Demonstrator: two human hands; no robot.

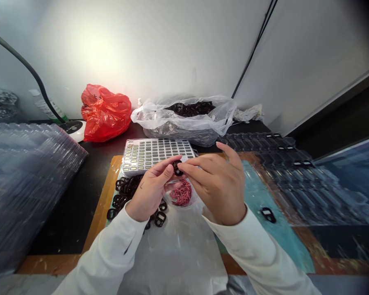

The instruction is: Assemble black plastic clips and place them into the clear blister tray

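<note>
My left hand (147,192) pinches a small black plastic frame piece (177,168) with openings in it, held up over the middle of the work area. My right hand (221,186) meets it from the right, thumb and forefinger pressed together at its face; whatever lies between those fingertips is too small to make out. Below the hands is a round clear dish of small pink pin-like pieces (182,194). Several loose black frame pieces (160,218) lie beside and partly behind my left hand. A white tray (125,164) with rows of small rectangular pieces sits just beyond.
Stacked clear plastic trays (33,184) rise at left, near a lamp (75,129) and a red bag (106,114). A clear bag (184,127) of black parts stands behind. Clear blister trays (298,176) lie at right. Another black piece (268,214) rests on the teal mat (283,246).
</note>
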